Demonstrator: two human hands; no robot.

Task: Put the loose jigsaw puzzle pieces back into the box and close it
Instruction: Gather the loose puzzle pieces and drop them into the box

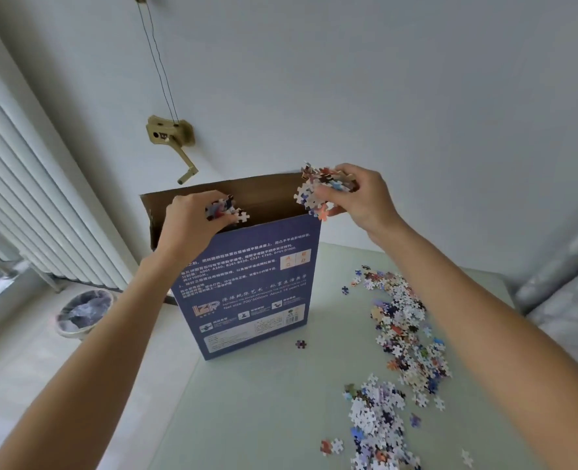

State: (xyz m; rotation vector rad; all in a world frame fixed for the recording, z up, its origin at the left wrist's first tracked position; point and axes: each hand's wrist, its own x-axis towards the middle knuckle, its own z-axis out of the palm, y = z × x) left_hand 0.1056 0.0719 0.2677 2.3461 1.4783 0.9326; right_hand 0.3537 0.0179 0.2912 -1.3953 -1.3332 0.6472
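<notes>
1. I see the blue puzzle box [250, 286] standing upright on the pale green table [264, 412], with its printed side toward me and its top open; the brown cardboard flap [247, 191] stands up behind the opening.
2. My left hand [192, 222] is above the left part of the opening. Its fingers are curled around a small bunch of puzzle pieces [226, 210], and 1 white piece sticks out at the right of this bunch.
3. My right hand [355, 198] is over the right top corner of the box. It grips a bigger handful of pieces [318, 188], and some of them hang down from the fingers and come near the box edge.
4. Many loose pieces [403, 330] lie on the table to the right of the box, in a long scattered band that comes toward me and ends in a denser heap [375, 422].
5. 1 dark single piece [301, 344] lies alone just beside the lower right corner of the box.
6. On the floor at the left stands a waste bin [84, 313] with a plastic liner, near a white radiator [26, 205].
7. A brass-coloured hand crank [172, 140] is fixed on the wall behind the box.
</notes>
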